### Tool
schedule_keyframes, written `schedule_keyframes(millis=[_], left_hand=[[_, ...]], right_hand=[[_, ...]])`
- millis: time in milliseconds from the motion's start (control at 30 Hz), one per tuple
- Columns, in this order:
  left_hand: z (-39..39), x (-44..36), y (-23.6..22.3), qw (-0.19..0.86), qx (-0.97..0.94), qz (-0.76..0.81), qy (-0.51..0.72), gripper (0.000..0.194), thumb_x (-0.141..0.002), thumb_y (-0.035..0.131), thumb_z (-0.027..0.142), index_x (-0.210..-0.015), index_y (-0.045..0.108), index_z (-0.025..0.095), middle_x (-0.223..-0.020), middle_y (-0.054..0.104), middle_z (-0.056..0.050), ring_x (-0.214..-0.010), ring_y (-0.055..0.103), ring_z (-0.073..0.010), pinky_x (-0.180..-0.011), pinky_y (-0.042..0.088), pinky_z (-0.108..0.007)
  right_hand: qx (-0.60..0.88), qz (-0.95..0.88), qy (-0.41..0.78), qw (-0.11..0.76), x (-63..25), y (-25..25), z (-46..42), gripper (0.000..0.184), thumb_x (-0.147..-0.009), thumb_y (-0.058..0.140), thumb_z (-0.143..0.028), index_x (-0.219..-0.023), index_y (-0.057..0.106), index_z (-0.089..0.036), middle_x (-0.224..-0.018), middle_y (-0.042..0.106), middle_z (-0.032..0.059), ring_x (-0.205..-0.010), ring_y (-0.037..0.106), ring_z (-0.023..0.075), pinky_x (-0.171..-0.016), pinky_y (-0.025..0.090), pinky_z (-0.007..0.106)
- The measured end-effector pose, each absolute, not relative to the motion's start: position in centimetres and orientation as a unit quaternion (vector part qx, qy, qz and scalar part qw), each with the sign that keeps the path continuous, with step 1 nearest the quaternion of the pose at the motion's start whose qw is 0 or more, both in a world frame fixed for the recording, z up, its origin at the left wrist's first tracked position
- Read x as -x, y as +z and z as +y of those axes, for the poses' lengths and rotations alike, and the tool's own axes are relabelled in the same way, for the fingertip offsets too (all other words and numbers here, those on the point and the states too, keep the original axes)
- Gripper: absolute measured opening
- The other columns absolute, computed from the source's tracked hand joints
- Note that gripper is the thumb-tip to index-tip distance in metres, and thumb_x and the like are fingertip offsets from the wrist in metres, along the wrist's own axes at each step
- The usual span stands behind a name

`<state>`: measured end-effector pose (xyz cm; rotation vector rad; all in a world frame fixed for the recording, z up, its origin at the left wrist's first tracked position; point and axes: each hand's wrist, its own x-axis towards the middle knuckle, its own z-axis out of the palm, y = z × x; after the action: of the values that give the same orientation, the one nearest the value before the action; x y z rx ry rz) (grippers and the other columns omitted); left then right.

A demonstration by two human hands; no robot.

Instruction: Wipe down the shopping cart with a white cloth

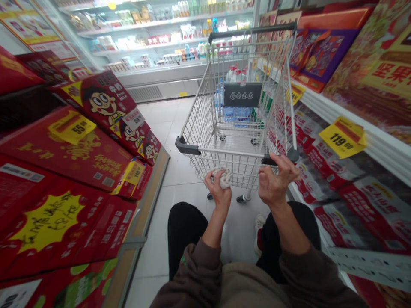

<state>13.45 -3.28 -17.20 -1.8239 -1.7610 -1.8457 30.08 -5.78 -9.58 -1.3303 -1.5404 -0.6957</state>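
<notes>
1. Left hand (218,189): closed, gripping a crumpled white wad (225,177) of cloth or tissue, material unclear. The wad sits in the palm and shows above the fingers, just short of the near end of the cart.
2. Right hand (278,180): half open, fingers curled and raised, nothing visible in its grip. Its fingers (273,161) reach the near rim of the cart; contact cannot be told.
3. Wire shopping cart (205,107): directly ahead, between the hands and the far aisle, dark push handle at its far end. Contents: blue-wrapped bottled water (236,113) and white bottles (236,75), behind a dark folding panel (242,94).
4. Left side: stacked red gift boxes (102,102) printed with a cartoon boy, with a yellow 55.00 price tag (72,127).
5. Right side: shelf of red-and-white packets (337,179), with a yellow 119.00 price tag (343,137).
6. Background: refrigerated display case (160,42), stocked with packaged goods.
7. Below: brown sleeves (189,273), black trousers (188,231), one white shoe (259,233), pale floor tiles (160,171).
</notes>
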Motion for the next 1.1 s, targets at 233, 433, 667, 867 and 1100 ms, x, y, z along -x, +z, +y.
schedule_keyframes(millis=[233,433,667,867,1100], left_hand=[[-2.2,-11.8,-17.6,-0.013,0.488,-0.604,-0.63,0.026,-0.083,0.073,0.023,-0.109,0.07,0.021,-0.115,0.05,-0.009,-0.117,0.055,-0.0248,-0.106,0.048,-0.042],[-3.0,-12.9,-18.0,-0.016,0.581,-0.553,-0.597,0.023,-0.085,0.07,0.018,-0.107,0.072,0.023,-0.118,0.051,-0.01,-0.117,0.056,-0.0256,-0.102,0.051,-0.043],[-1.6,-10.7,-18.5,-0.006,0.482,-0.607,-0.632,0.028,-0.084,0.073,0.025,-0.111,0.069,0.022,-0.115,0.051,-0.009,-0.113,0.057,-0.024,-0.105,0.049,-0.042],[-2.8,-11.4,-17.0,0.011,0.53,-0.568,-0.63,0.023,-0.086,0.068,0.019,-0.108,0.07,0.022,-0.118,0.049,-0.01,-0.118,0.055,-0.0249,-0.104,0.05,-0.043],[-3.2,-12.8,-17.8,-0.021,0.601,-0.551,-0.579,0.03,-0.081,0.065,0.01,-0.107,0.072,0.023,-0.116,0.052,-0.01,-0.115,0.053,-0.0258,-0.1,0.05,-0.043]], right_hand=[[0.536,-0.629,-0.282,0.487,-29.8,-9.5,-5.7,0.032,-0.097,0.044,-0.033,-0.076,0.065,-0.02,-0.136,0.059,0.0087,-0.131,0.046,0.0284,-0.106,0.029,0.048],[0.55,-0.625,-0.282,0.476,-29.9,-9.6,-5.9,0.036,-0.098,0.042,-0.035,-0.075,0.066,-0.02,-0.135,0.06,0.0098,-0.132,0.047,0.029,-0.106,0.032,0.049],[0.529,-0.637,-0.284,0.484,-30.0,-9.6,-5.8,0.032,-0.098,0.045,-0.033,-0.077,0.065,-0.02,-0.137,0.058,0.0095,-0.132,0.046,0.0282,-0.106,0.031,0.048],[0.538,-0.632,-0.279,0.483,-29.9,-9.7,-5.8,0.031,-0.096,0.047,-0.033,-0.075,0.065,-0.02,-0.137,0.058,0.01,-0.132,0.046,0.0292,-0.105,0.032,0.049],[0.528,-0.638,-0.287,0.482,-30.1,-9.6,-5.8,0.029,-0.096,0.05,-0.033,-0.075,0.064,-0.019,-0.137,0.057,0.0098,-0.132,0.046,0.0293,-0.107,0.033,0.049]])
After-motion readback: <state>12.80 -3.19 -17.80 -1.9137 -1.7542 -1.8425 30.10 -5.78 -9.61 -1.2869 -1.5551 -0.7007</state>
